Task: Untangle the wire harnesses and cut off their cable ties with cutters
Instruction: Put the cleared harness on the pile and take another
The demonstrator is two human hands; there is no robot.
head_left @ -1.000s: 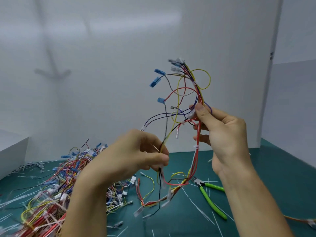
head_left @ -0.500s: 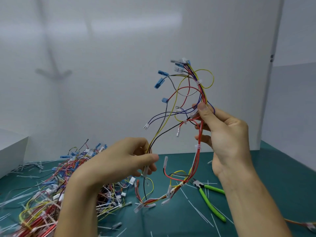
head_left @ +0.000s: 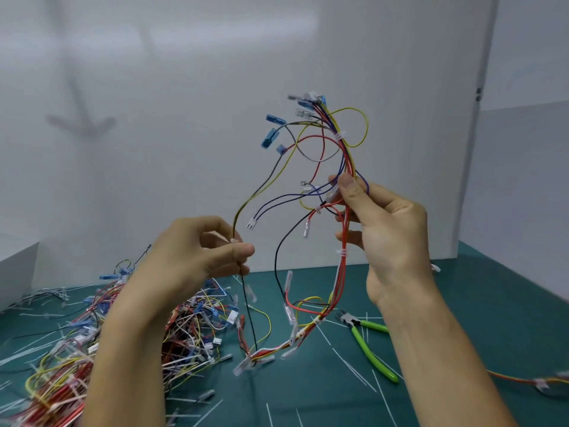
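I hold a multicoloured wire harness up in front of the white wall. My right hand pinches its main bundle of red, yellow and blue wires near the middle. White cable ties wrap the bundle above and below that hand. My left hand pinches a yellow-black wire branch with a white tie, pulled out to the left. The harness's lower end hangs down to the green mat. Green-handled cutters lie on the mat below my right wrist.
A big tangled pile of harnesses covers the mat at the left, partly behind my left forearm. Cut white tie pieces are scattered across the mat. Another harness end lies at the right edge. A white box stands far left.
My left hand has drawn one wire branch leftward and slightly up, away from the bundle, spreading the harness. My right hand has kept its grip almost in place.
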